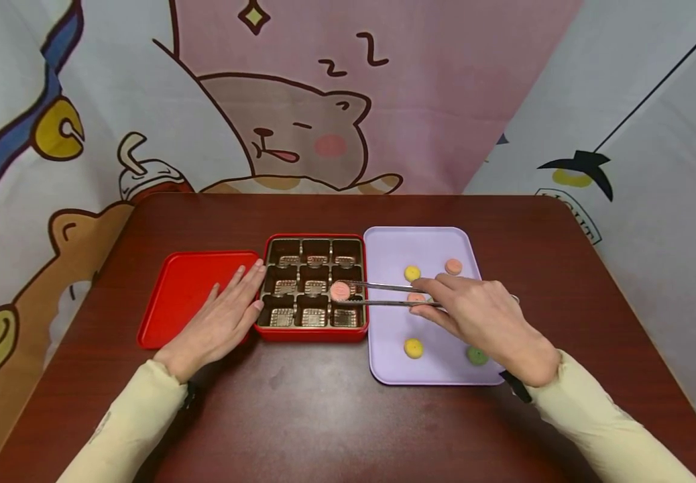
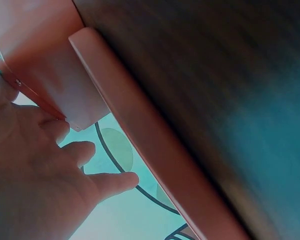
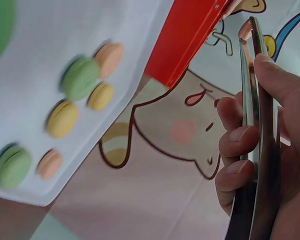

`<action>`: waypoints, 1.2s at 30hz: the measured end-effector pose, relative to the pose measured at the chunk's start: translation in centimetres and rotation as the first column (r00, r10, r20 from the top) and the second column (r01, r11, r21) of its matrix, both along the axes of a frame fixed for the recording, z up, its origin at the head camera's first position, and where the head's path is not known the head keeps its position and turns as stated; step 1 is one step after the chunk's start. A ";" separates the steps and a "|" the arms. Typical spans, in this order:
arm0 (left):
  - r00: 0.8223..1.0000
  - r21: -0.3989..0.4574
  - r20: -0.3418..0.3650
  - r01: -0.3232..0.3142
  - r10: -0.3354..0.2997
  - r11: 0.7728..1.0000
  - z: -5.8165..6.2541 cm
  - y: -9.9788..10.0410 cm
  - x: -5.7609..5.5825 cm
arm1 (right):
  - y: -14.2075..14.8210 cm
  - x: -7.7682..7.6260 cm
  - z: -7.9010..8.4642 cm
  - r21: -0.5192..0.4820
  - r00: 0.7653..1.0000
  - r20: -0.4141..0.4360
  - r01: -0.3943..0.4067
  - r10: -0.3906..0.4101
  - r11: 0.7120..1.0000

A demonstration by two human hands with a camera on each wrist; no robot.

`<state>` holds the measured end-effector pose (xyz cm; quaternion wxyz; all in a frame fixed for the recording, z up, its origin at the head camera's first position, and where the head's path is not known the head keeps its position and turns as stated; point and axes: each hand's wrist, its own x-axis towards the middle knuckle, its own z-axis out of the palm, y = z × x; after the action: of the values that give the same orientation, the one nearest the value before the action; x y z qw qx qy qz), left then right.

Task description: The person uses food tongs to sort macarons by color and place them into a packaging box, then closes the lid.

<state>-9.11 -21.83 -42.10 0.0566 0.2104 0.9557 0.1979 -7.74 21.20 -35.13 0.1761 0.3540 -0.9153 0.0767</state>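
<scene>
My right hand (image 1: 487,315) grips metal tongs (image 1: 390,303), fingers and thumb wrapped around the arms in the right wrist view. A pink macaron (image 1: 340,291) is pinched between the tong tips, over the right column of a red box (image 1: 314,335) with a gold compartment insert. My left hand (image 1: 218,322), fingers extended, touches the box's left side. Right of the box, a lilac tray (image 1: 423,245) carries several macarons: a yellow one (image 1: 414,348), a pink one (image 1: 453,267) and a green one (image 1: 477,355) among them. My right hand and the tongs partly cover others.
A red lid (image 1: 197,288) lies left of the box, partly under my left hand and forearm. All of it sits on a dark brown table (image 1: 312,416). Behind the table hangs a cartoon-printed curtain (image 1: 432,87).
</scene>
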 end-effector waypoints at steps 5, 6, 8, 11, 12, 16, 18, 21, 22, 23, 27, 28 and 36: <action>1.000 0.002 -0.013 0.000 0.000 1.000 -0.1 0.0 0.1 | -1.7 -0.3 0.0 0.012 1.000 0.004 -0.028 0.028 1.000; 1.000 0.000 -0.016 0.000 0.000 1.000 -0.1 0.0 0.1 | -2.0 -0.4 0.0 0.019 0.999 0.001 -0.032 0.032 0.999; 1.000 -0.004 -0.017 -0.002 0.002 1.000 -0.1 0.0 0.1 | -2.7 -0.4 -0.1 0.029 0.999 -0.007 -0.046 0.046 0.999; 1.000 -0.008 -0.012 0.000 -0.001 1.000 0.0 0.0 0.1 | -3.8 -0.6 -0.2 0.030 0.997 -0.011 -0.077 0.078 0.997; 1.000 -0.008 -0.008 0.000 0.000 1.000 0.0 0.0 0.1 | -4.2 -0.6 -0.2 0.029 0.996 -0.007 -0.090 0.090 0.996; 1.000 -0.008 0.000 0.000 0.000 1.000 -0.1 0.1 0.0 | -5.6 -0.9 -0.4 0.029 0.991 0.006 -0.132 0.132 0.991; 1.000 -0.009 0.001 0.000 0.000 1.000 -0.1 0.1 0.1 | -6.2 -1.1 -0.5 0.045 0.990 -0.001 -0.142 0.143 0.989; 1.000 -0.010 0.003 0.008 -0.008 1.000 -0.1 0.0 0.1 | -7.2 -1.4 -0.7 0.081 0.989 -0.032 -0.143 0.146 0.986; 1.000 -0.009 0.005 0.011 -0.011 1.000 -0.1 0.0 0.2 | -7.4 -1.5 -0.8 0.091 0.988 -0.038 -0.144 0.148 0.985; 1.000 -0.008 0.006 0.014 -0.014 1.000 -0.1 -0.1 0.2 | -7.7 -1.6 -0.9 0.099 0.988 -0.042 -0.145 0.150 0.984; 1.000 -0.005 0.010 0.021 -0.020 1.000 0.0 -0.2 0.3 | -8.6 -1.9 -0.9 0.113 0.988 -0.041 -0.141 0.147 0.983; 1.000 -0.005 0.010 0.021 -0.021 1.000 0.0 -0.2 0.3 | -8.8 -1.9 -0.9 0.117 0.989 -0.038 -0.139 0.145 0.983; 1.000 -0.016 0.003 0.024 -0.024 1.000 0.0 -0.3 0.3 | -9.8 -2.3 -0.8 0.166 0.991 -0.015 -0.131 0.136 0.977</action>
<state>-8.77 -22.15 -42.11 0.0620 0.2212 0.9546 0.1898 -10.00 11.38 -35.88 0.1526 0.4291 -0.8902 0.0077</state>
